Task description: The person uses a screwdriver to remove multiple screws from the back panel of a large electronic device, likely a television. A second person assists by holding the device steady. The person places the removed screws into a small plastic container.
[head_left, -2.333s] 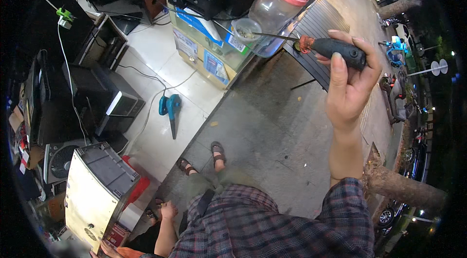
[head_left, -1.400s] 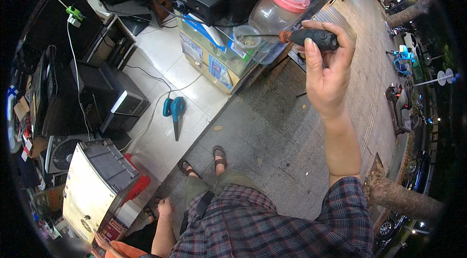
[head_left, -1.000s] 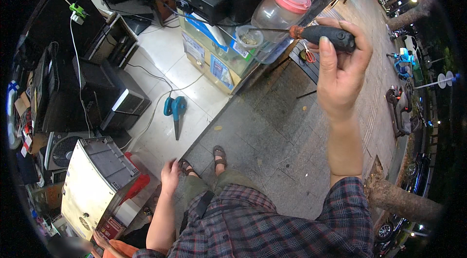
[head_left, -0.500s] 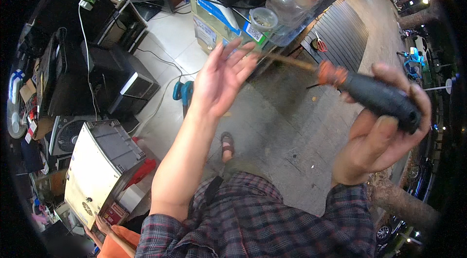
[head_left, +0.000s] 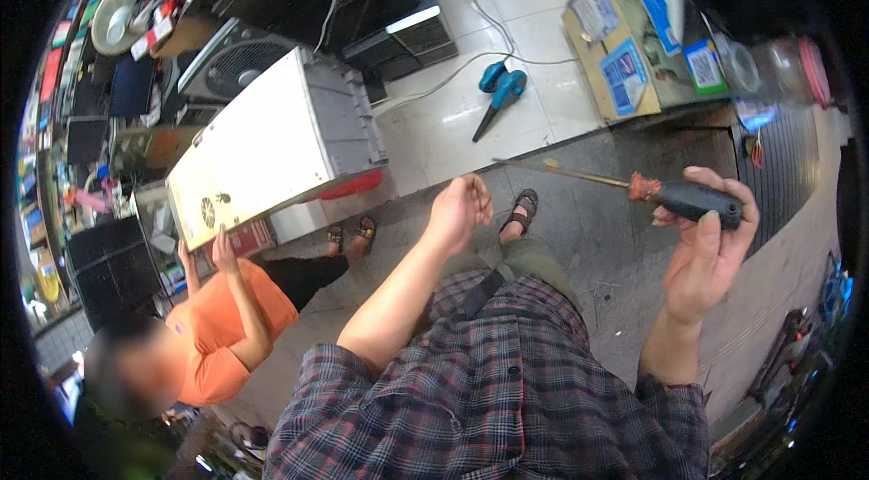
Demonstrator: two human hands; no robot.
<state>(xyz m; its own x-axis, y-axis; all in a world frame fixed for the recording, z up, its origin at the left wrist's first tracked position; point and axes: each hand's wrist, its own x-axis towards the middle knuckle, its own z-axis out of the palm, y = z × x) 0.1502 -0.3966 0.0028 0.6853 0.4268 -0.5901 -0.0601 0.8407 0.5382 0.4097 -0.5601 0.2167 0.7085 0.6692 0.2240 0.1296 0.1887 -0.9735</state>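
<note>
A long screwdriver (head_left: 690,199) with a black handle and an orange collar lies across my right hand (head_left: 711,249), fingers and thumb wrapped round the handle. Its thin, rusty-looking shaft points left over the dark paving. My left hand (head_left: 462,213) hovers in front of my waist, fingers curled in, with nothing visible in them. It is apart from the screwdriver's tip. At the left, a large white metal-cased appliance (head_left: 262,132) with a grey ribbed end stands tilted. A co-worker in an orange shirt (head_left: 217,326) has both hands on its lower end.
A teal blower (head_left: 501,98) rests on white floor tiles near a cable. Beyond it stand a black cabinet (head_left: 380,5) and a fan (head_left: 240,68). A cardboard carton (head_left: 611,64) and a pink-lidded clear jar (head_left: 797,73) are at the upper right.
My view has swung left, bringing the co-worker and white appliance further in. My left hand's fingers have curled from spread, and it has moved away from the screwdriver's shaft. The right hand keeps its hold.
</note>
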